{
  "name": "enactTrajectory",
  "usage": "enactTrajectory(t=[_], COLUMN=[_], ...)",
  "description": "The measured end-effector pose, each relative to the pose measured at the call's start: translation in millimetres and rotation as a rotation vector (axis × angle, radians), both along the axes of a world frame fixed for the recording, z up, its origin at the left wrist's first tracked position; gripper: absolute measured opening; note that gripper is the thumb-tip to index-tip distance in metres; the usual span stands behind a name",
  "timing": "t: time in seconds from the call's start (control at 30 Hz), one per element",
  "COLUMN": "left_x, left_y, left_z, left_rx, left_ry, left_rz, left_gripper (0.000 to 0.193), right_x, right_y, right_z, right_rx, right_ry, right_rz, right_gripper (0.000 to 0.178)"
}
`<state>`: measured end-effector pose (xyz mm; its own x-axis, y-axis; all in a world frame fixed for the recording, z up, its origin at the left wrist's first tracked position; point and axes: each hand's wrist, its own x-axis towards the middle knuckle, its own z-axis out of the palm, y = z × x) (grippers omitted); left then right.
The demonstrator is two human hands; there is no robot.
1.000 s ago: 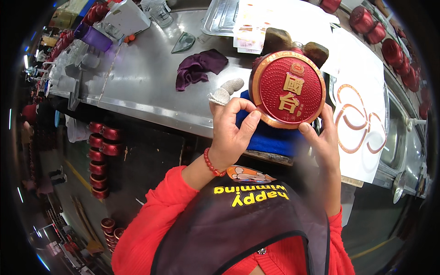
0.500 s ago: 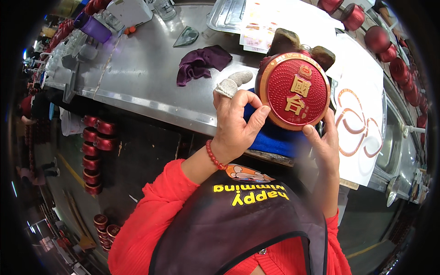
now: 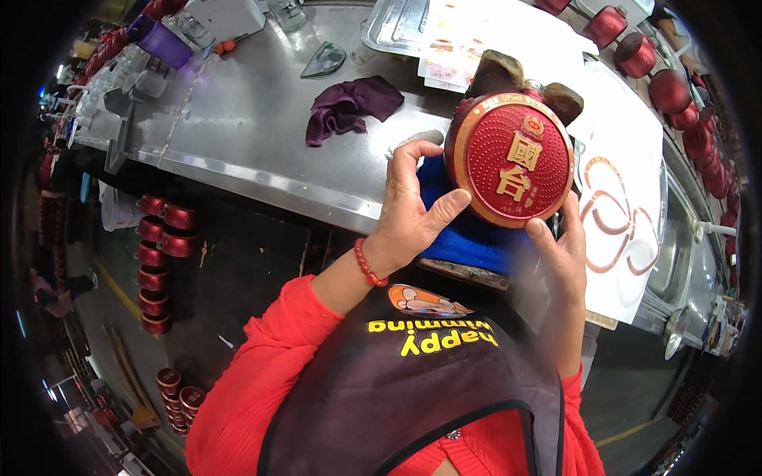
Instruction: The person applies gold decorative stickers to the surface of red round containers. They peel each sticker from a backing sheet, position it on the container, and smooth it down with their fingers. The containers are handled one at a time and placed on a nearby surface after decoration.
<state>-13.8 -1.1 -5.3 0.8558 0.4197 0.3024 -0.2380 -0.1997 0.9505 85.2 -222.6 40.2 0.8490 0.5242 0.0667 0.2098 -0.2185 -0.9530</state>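
The right hand (image 3: 562, 255) gripped the round red bottle (image 3: 549, 170) low; the left hand (image 3: 409, 208), thumb and finger parted, best touched its gold rim (image 3: 494, 213) lightly.

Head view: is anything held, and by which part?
The round red vessel, by its lower-right rim in the right hand; whether the left hand, at its lower-left rim, grips cannot be told.

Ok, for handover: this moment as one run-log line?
red bottle: between hands | left hand: near lower-left rim | right hand: at lower-right rim
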Motion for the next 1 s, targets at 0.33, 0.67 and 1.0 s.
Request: enactTrajectory(t=[0.33,0.67,1.0], left_x=[5.5,2.9,-0.7], left_y=[-3.4,-2.3,-2.4], left_z=[-1.0,1.5,2.2], left_rx=[0.161,0.256,0.268], left_ry=[-0.016,0.005,0.059], left_rz=[-0.002,0.011,-0.024], left_gripper=[0.09,0.093,0.091], right_x=[-0.7,-1.6,-1.9], right_y=[1.0,2.4,2.3], right_z=[-4.7,-6.6,-4.8], right_rx=[-0.066,-0.082,-0.043], right_ry=[-0.071,-0.051,0.02], right_rz=[-0.004,-0.035,-0.045], right_gripper=[0.088,0.084,0.082])
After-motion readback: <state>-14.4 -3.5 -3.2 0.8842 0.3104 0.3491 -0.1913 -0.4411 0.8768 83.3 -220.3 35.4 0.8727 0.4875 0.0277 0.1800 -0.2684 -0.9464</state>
